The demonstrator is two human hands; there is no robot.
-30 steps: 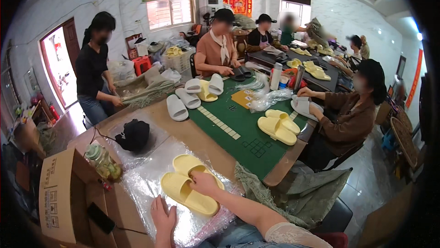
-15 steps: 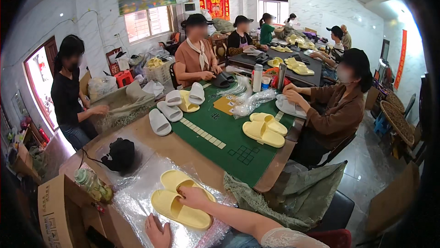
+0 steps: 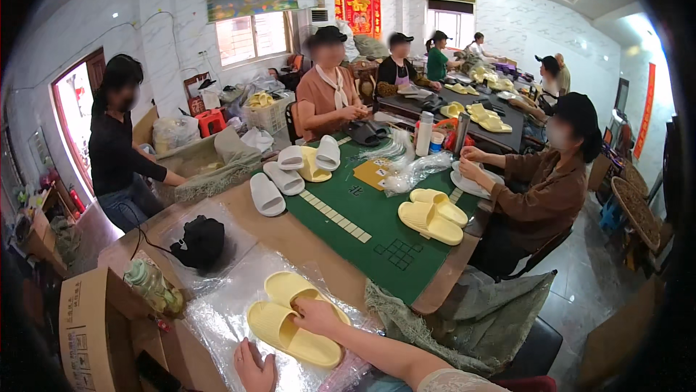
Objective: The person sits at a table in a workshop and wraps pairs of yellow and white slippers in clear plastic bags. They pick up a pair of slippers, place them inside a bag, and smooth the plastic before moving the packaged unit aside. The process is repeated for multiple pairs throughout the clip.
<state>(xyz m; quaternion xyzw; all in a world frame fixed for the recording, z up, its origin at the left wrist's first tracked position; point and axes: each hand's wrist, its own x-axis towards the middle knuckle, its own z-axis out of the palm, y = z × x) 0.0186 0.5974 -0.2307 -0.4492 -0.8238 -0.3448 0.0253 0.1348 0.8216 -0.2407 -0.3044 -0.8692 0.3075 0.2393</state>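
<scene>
On the table before me lies a pair of yellow slippers [image 3: 272, 327], side by side on a layer of clear plastic bags [image 3: 217, 319]. The fingers of my right hand [image 3: 322, 317] are tucked in at the foot opening of the nearer slipper and hold its strap. My left hand [image 3: 254, 366] rests on the plastic just left of the slippers, fingers loosely spread and holding nothing.
A black cap [image 3: 199, 242], a green-lidded bottle [image 3: 152, 283] and a cardboard box [image 3: 90, 327] stand left. Ahead, a green mat [image 3: 362, 254] bears white slippers [image 3: 268, 195] and another yellow pair [image 3: 435, 218]. Co-workers sit around; a rough sack [image 3: 471, 319] hangs right.
The whole view has shifted slightly. The standing person at the left has lowered an arm into a sack. My hands stay in nearly the same places by the yellow slippers.
</scene>
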